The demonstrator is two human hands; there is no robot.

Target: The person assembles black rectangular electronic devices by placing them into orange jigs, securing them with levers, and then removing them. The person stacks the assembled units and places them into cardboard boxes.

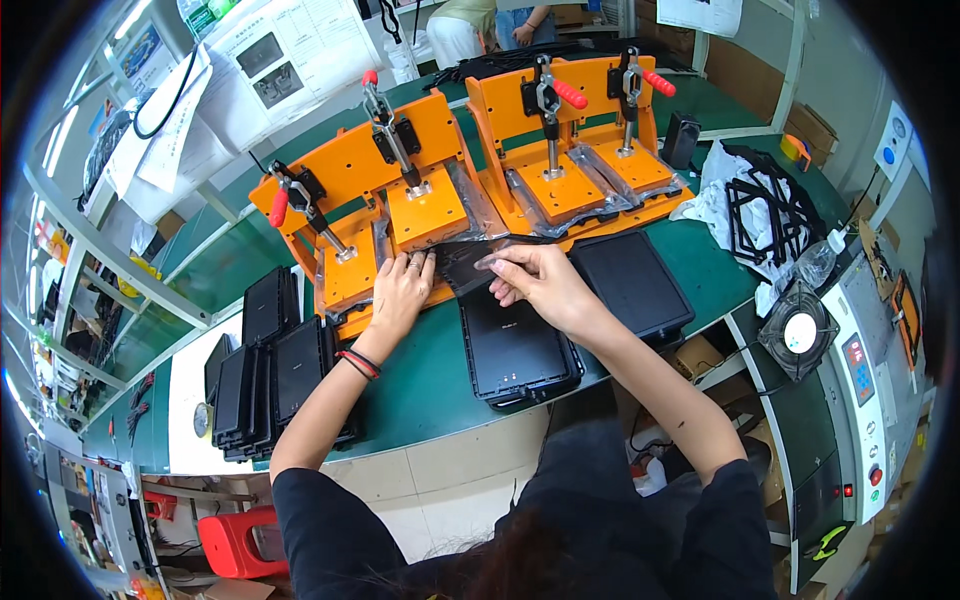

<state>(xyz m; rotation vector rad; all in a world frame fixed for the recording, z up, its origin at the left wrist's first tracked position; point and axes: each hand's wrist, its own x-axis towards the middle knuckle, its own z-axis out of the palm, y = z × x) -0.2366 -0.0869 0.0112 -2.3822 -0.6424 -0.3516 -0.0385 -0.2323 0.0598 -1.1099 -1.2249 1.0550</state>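
Bright, even indoor light from overhead, no hard shadows. Soft shade only under the left hand (398, 290) and right hand (540, 283), and beneath the black plastic housing (515, 350) on the green bench top (420, 380). Mild sheen on the clear film at the orange clamp fixtures (440, 190). Glare from strip lamps at nine and ten o'clock, washed out white. Strong fisheye bending toward the rim; black vignette at all corners. Sharp in the centre, softer and smeared at seven and eight o'clock.
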